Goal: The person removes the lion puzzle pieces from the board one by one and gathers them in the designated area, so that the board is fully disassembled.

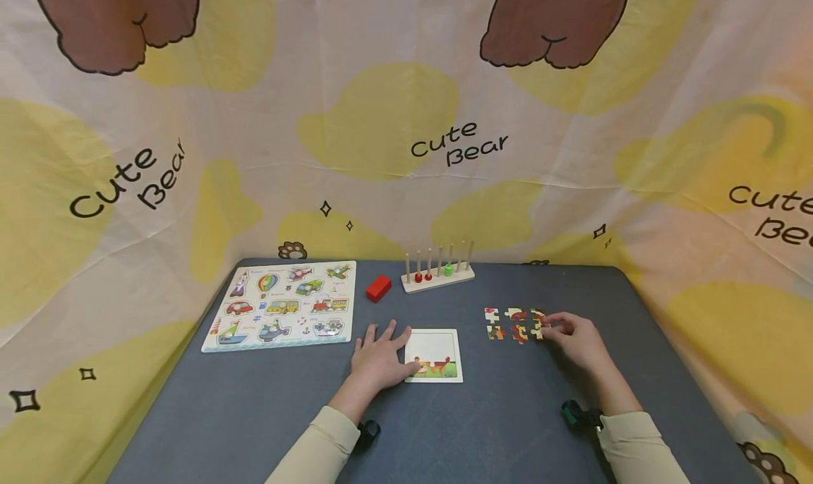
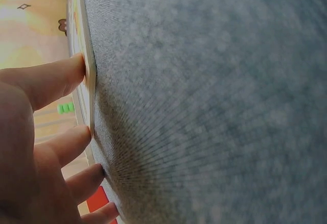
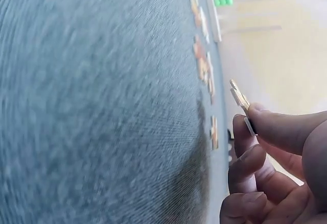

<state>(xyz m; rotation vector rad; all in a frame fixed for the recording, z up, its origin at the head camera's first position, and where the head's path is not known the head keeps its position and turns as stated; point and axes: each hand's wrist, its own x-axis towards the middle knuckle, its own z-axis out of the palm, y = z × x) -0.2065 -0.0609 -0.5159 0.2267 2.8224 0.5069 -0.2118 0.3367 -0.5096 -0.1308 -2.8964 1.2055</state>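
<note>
My left hand [image 1: 376, 360] rests with spread fingers at the left edge of a white-framed puzzle board [image 1: 434, 344], its thumb on the printed strip along the bottom. In the left wrist view the thumb and a finger touch the edge of the board [image 2: 91, 96]. Right of the board lie several loose jigsaw pieces [image 1: 519, 334]. Beside them my right hand [image 1: 576, 339] pinches a jigsaw piece [image 3: 239, 97] between thumb and index finger, lifted off the table. Its printed face is mostly turned away in the right wrist view.
A large vehicle puzzle board [image 1: 286, 307] lies at the back left of the dark table [image 1: 508, 434]. A red block [image 1: 378, 288] sits beside it. A pegged wooden stand [image 1: 438, 278] with red and green beads stands at the back edge, before a patterned cloth [image 1: 375, 117].
</note>
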